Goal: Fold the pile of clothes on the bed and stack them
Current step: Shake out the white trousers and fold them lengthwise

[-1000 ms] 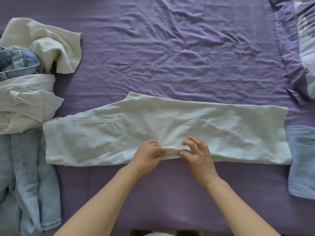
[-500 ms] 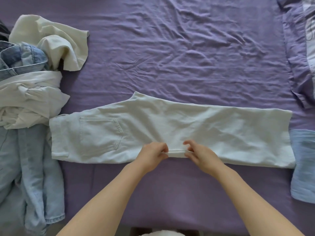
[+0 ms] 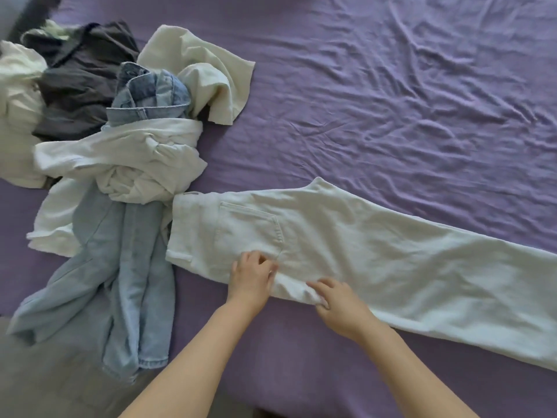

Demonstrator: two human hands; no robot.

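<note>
White trousers lie folded lengthwise across the purple bed, waistband to the left, legs running off the right edge of the view. My left hand grips the near edge of the trousers just below the back pocket. My right hand pinches the same near edge a little to the right. An unfolded pile of clothes sits to the left: light blue jeans, white garments, a cream top and a dark grey item.
The purple sheet is wrinkled and bare beyond the trousers. The bed's near-left edge drops to a grey floor, with the jeans hanging over it.
The view has swung left, showing more of the pile and losing the right side. Both hands have slid left along the trousers' near edge, toward the back pocket.
</note>
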